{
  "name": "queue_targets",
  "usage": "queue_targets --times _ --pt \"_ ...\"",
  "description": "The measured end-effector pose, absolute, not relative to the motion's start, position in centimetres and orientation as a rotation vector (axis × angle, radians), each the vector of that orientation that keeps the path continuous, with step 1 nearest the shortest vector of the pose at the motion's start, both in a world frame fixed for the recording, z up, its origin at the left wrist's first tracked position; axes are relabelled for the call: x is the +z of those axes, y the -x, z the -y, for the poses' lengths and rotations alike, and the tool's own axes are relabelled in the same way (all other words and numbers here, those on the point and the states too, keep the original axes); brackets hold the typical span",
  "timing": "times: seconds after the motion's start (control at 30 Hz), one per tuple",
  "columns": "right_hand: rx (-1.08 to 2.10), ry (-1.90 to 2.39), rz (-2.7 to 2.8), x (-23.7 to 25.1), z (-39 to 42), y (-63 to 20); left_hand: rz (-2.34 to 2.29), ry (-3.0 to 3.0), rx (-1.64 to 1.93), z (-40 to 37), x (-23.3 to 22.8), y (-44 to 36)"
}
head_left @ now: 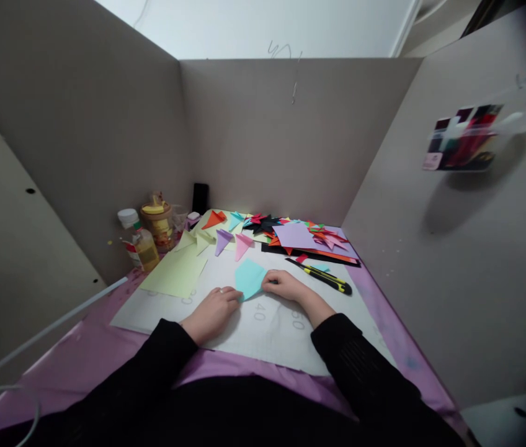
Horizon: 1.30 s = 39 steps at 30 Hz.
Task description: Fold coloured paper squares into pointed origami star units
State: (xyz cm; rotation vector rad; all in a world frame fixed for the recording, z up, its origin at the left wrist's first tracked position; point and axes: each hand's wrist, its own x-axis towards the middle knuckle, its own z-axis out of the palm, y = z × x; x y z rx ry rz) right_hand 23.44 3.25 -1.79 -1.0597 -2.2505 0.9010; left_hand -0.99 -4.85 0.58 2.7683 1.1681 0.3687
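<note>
**Thin paper, pinned at both near corners**

The light blue paper (250, 277) lies flat on the white mat (263, 329), near the middle, between your hands. Your left hand (211, 310) presses curled fingertips on its near left edge; your right hand (284, 284) pins the right corner, fingers together. Judged by its look, it is featherlight, limp and easily creased or slid. Take it by the edges, gently. A utility knife (325, 277) lies just right.
</note>
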Motion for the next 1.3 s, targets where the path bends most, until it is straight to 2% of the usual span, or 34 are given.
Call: queue_targets --times 0.2,0.37,0.8,0.97,1.2,1.3 --pt "0.54 1.297 2.284 -1.9 -3.8 -22.0 -1.355 -2.449 0.587 3.6 0.1 -0.6" --pt "0.38 1.44 2.338 -1.9 -4.1 -21.2 -1.62 -2.259 0.562 2.9 -0.4 -2.0" --pt "0.378 1.621 2.249 -2.8 -5.5 -21.2 -1.791 -2.276 0.433 2.7 -0.7 -3.0" --pt "0.374 1.603 2.222 -2.9 -5.7 -21.2 -1.756 -2.255 0.51 2.8 -0.7 -2.8" --pt "0.613 1.203 2.131 -2.8 -5.1 -22.8 -1.76 -2.442 0.618 2.5 -0.6 -2.2" --pt "0.595 1.043 2.211 -2.6 -4.5 -23.4 -1.783 -2.494 0.604 2.2 -0.5 -1.5"
